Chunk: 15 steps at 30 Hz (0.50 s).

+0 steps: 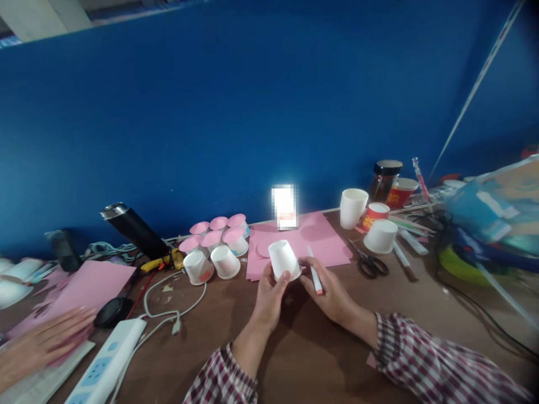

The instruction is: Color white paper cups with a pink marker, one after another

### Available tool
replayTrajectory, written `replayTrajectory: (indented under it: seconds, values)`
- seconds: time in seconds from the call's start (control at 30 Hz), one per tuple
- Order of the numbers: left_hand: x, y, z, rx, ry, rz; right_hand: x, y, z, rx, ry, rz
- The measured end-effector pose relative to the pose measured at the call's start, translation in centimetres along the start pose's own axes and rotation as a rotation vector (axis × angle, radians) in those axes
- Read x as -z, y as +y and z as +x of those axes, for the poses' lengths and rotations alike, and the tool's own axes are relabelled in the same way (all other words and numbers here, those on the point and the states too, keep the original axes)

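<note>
A white paper cup (284,260), upside down and slightly tilted, is in my left hand (272,294), whose thumb lies along its lower rim. My right hand (330,289) holds a slim white marker (314,275) with a red end pointing toward me. The fingertips of that hand are close to the cup's right edge; whether they touch it I cannot tell. Behind both hands lie pink paper sheets (328,241). To the left stand two white upturned cups (225,262) and several cups with pink paper discs on top (234,238).
Scissors (368,264), another upturned white cup (380,236), a tall white cup (352,207) and a dark jar (384,182) stand right. At left are a black flask (135,230), a white cable (177,320), a power strip (103,359) and another person's hand (46,342).
</note>
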State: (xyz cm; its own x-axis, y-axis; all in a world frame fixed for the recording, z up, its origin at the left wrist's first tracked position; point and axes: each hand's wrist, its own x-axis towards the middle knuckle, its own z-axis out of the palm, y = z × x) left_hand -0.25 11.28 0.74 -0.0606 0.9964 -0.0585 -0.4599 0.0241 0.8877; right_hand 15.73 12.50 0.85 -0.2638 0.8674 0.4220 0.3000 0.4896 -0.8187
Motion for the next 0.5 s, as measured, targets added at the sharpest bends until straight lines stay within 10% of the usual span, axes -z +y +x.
replayTrajectory:
  seconds: [0.5]
  values:
    - [0.6, -0.45, 0.09, -0.039, -0.071, 0.125, 0.02, 0.3, 0.2, 0.029, 0.028, -0.038]
